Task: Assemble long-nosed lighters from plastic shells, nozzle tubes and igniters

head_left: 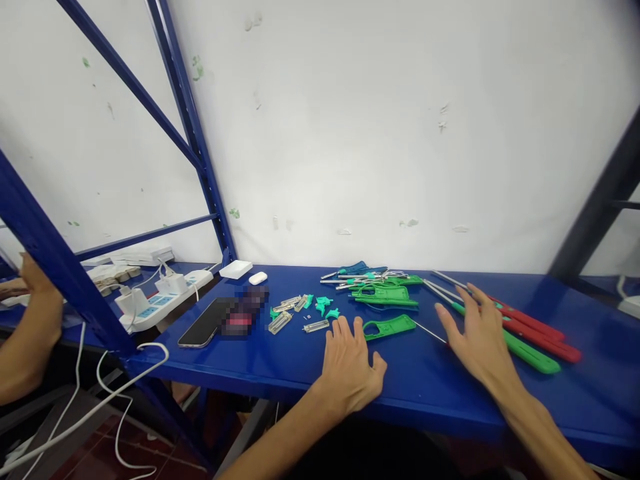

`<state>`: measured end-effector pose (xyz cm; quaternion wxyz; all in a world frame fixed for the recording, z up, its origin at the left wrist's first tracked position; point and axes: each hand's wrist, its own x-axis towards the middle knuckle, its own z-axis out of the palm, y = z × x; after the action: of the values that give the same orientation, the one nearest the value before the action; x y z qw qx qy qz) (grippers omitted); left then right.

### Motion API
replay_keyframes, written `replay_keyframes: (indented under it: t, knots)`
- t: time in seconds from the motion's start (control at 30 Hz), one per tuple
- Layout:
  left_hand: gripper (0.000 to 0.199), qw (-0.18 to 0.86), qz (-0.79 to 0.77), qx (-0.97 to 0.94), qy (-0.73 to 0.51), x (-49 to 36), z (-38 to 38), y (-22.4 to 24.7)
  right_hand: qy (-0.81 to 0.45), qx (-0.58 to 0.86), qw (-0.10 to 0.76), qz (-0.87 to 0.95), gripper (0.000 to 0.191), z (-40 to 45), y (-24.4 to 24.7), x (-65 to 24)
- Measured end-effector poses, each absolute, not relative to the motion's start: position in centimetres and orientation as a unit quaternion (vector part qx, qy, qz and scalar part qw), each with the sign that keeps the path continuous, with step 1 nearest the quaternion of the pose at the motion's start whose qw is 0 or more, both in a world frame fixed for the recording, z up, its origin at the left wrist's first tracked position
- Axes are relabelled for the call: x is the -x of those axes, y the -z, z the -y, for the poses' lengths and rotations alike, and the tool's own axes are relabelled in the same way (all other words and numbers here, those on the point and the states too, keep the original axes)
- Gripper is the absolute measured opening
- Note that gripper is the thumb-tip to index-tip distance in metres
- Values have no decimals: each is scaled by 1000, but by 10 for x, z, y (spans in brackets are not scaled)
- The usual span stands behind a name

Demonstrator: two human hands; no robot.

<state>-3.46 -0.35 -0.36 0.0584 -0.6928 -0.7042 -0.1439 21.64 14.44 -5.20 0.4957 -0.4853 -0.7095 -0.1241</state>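
My left hand [352, 365] rests low over the front of the blue table, its fingers bent downward and the thumb apart, with nothing visible in it. Just beyond its fingertips lies a green plastic handle shell [393, 327] with an oval opening. My right hand [477, 333] reaches over the tabletop with fingers spread, beside long tools with metal shafts and red handles [543, 337] and a green handle [533, 352]. A thin metal rod [430, 331] runs toward this palm; whether they touch is hidden. More green shells [385, 295] and shafts are heaped behind.
Small clear plastic parts [280, 323] and teal pieces [324, 305] lie left of centre. A phone [206, 323], a white case [258, 279] and a white box [236, 269] sit farther left. Beyond the blue frame post [65, 267] are a power strip [165, 303] and another person's arm [33, 327].
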Motion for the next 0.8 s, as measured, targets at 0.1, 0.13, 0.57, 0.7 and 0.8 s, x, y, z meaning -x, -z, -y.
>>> replay_keyframes:
  t: [0.1, 0.13, 0.57, 0.7, 0.8]
  knots:
    - [47, 52, 701, 695, 151, 35, 3, 2, 136, 496, 475, 714, 50, -146, 54, -218]
    - [47, 51, 700, 696, 154, 36, 3, 1, 140, 499, 468, 716, 47, -147, 54, -218]
    - [45, 44, 696, 694, 178, 37, 2, 1, 160, 525, 466, 694, 41, -169, 46, -227]
    - [45, 48, 697, 693, 178, 39, 1, 2, 162, 527, 476, 685, 41, -173, 43, -229]
    - [44, 49, 698, 693, 175, 38, 1, 1, 171, 527, 485, 677, 39, -170, 39, -227]
